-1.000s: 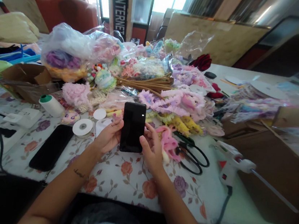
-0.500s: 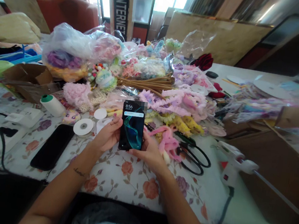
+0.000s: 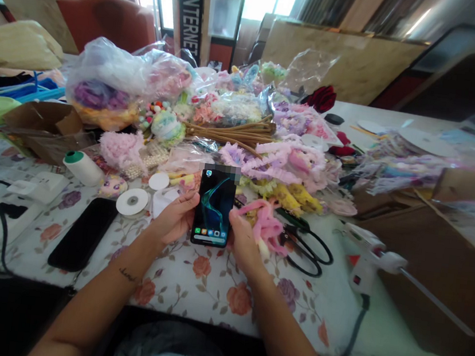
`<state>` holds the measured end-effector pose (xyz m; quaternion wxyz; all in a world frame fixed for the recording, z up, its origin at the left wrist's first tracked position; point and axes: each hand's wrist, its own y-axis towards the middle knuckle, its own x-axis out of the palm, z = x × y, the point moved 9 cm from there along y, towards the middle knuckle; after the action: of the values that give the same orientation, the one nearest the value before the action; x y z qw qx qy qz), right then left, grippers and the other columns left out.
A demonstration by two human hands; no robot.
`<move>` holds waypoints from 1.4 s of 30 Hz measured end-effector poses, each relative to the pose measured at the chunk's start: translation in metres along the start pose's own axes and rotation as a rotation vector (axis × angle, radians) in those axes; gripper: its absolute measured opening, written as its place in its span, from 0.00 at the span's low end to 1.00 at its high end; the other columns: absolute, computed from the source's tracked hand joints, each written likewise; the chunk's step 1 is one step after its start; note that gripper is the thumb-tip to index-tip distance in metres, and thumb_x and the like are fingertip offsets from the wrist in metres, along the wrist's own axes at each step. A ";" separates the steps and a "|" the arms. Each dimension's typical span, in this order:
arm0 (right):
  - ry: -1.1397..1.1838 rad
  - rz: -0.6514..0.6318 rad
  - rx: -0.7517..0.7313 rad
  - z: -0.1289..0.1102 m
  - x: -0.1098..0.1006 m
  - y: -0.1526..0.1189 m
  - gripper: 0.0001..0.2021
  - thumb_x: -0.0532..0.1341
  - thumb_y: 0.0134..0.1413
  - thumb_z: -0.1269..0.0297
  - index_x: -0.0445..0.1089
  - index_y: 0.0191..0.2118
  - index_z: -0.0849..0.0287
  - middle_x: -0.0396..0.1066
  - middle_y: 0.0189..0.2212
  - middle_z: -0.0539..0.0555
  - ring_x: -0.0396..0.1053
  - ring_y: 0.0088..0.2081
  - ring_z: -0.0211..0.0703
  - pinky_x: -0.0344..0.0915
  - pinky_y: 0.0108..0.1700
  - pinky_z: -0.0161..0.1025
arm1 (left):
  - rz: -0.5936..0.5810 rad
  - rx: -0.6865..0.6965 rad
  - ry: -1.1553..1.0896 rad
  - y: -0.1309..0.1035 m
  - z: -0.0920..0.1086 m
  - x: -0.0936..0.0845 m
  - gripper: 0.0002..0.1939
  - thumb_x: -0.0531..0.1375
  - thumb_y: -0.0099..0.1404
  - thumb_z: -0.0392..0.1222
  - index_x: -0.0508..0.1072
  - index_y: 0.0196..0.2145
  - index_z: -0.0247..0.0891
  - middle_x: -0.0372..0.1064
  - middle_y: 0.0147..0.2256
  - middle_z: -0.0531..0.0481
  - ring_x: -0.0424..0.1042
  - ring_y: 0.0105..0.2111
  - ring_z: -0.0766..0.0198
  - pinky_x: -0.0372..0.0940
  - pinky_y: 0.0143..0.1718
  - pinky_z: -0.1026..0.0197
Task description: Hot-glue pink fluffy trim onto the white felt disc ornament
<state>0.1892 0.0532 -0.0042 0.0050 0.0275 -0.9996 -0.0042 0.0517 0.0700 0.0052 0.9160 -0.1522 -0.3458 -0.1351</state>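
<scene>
Holding the phone (image 3: 215, 208) upright above the table (image 3: 207, 284), our left hand (image 3: 173, 220) grips its left edge and our right hand (image 3: 244, 238) its right edge; the long axis points away from us.

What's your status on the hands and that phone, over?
Left hand and right hand both grip the phone, upright, screen lit. Scissors and pink trim lie just right of it. Second phone flat at left.
</scene>
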 end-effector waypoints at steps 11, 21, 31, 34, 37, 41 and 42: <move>0.140 0.169 -0.124 -0.028 -0.013 -0.001 0.18 0.62 0.54 0.53 0.70 0.48 0.55 0.74 0.42 0.52 0.70 0.45 0.49 0.68 0.46 0.43 | -0.091 -0.126 0.038 -0.007 -0.015 0.016 0.17 0.70 0.56 0.42 0.79 0.42 0.33 0.79 0.35 0.44 0.78 0.31 0.62 0.70 0.31 0.66; -0.086 0.486 -0.175 -0.040 -0.046 -0.008 0.25 0.64 0.48 0.50 0.64 0.50 0.56 0.65 0.41 0.54 0.66 0.46 0.49 0.64 0.51 0.48 | -0.174 -0.236 0.238 -0.016 -0.037 0.027 0.19 0.68 0.58 0.44 0.78 0.47 0.36 0.79 0.38 0.44 0.76 0.35 0.62 0.67 0.39 0.63; -0.087 0.488 -0.180 -0.038 -0.045 -0.007 0.24 0.63 0.50 0.49 0.63 0.49 0.55 0.64 0.44 0.55 0.66 0.47 0.48 0.63 0.52 0.47 | -0.169 -0.230 0.249 -0.015 -0.040 0.024 0.18 0.68 0.59 0.44 0.78 0.47 0.38 0.79 0.39 0.45 0.76 0.36 0.62 0.67 0.41 0.63; -0.084 0.475 -0.208 -0.040 -0.044 -0.008 0.22 0.62 0.52 0.50 0.63 0.49 0.55 0.65 0.44 0.55 0.65 0.48 0.48 0.63 0.53 0.47 | -0.157 -0.240 0.215 -0.015 -0.039 0.024 0.18 0.68 0.58 0.44 0.79 0.47 0.39 0.79 0.38 0.45 0.76 0.35 0.63 0.67 0.39 0.63; -0.101 0.462 -0.242 -0.046 -0.041 -0.009 0.20 0.61 0.52 0.51 0.64 0.48 0.55 0.66 0.45 0.55 0.65 0.49 0.49 0.64 0.52 0.47 | -0.111 -0.243 0.175 -0.014 -0.037 0.023 0.18 0.70 0.55 0.43 0.79 0.44 0.38 0.79 0.37 0.45 0.76 0.34 0.63 0.68 0.38 0.64; -0.014 0.418 -0.228 -0.044 -0.036 -0.008 0.19 0.62 0.53 0.54 0.64 0.48 0.56 0.67 0.45 0.55 0.67 0.48 0.48 0.65 0.50 0.46 | -0.042 -0.246 0.123 -0.014 -0.034 0.020 0.19 0.73 0.51 0.43 0.80 0.42 0.38 0.79 0.35 0.47 0.76 0.32 0.63 0.69 0.34 0.64; 0.019 0.405 -0.222 -0.043 -0.034 -0.007 0.19 0.62 0.52 0.55 0.64 0.48 0.56 0.68 0.44 0.55 0.68 0.47 0.48 0.66 0.49 0.45 | -0.035 -0.244 0.113 -0.014 -0.033 0.019 0.19 0.72 0.52 0.43 0.80 0.42 0.38 0.79 0.35 0.47 0.76 0.31 0.63 0.69 0.34 0.64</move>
<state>0.2243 0.0473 0.0387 0.0180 -0.1742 -0.9780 -0.1131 0.0800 0.0420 -0.0023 0.9062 -0.2484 -0.2773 -0.2005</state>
